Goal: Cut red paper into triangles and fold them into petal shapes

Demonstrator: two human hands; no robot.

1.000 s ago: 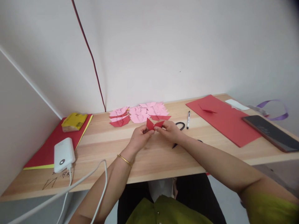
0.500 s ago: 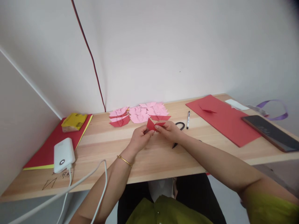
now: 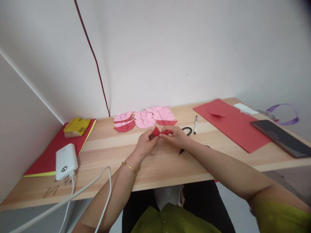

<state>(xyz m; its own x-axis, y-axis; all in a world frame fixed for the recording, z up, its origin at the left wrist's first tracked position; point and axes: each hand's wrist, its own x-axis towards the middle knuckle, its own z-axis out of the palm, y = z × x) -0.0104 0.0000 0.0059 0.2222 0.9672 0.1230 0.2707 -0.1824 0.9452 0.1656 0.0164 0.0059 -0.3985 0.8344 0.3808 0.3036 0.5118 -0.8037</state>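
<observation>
Between my two hands is a small folded piece of red paper [image 3: 156,131], held above the middle of the desk. My left hand [image 3: 146,142] pinches its left part between thumb and fingers. My right hand [image 3: 175,136] is closed on the right part, thumb tip near the left thumb. My fingers hide much of the paper. Just beyond lie rows of folded pink paper pieces [image 3: 145,119] and a few red ones, among them a folded red piece [image 3: 124,126]. Black-handled scissors [image 3: 187,131] lie partly under my right forearm.
A pen [image 3: 195,125] lies right of the scissors. Red paper sheets [image 3: 233,126] and a phone [image 3: 283,137] are at the right. On the left are a white power bank [image 3: 66,161] with a cable [image 3: 73,194], a yellow packet [image 3: 77,127] and dark red sheets [image 3: 48,155].
The red paper has been folded or turned lower between my fingers, so less of it stands up. My hands have drawn slightly closer together. Everything else lies as before.
</observation>
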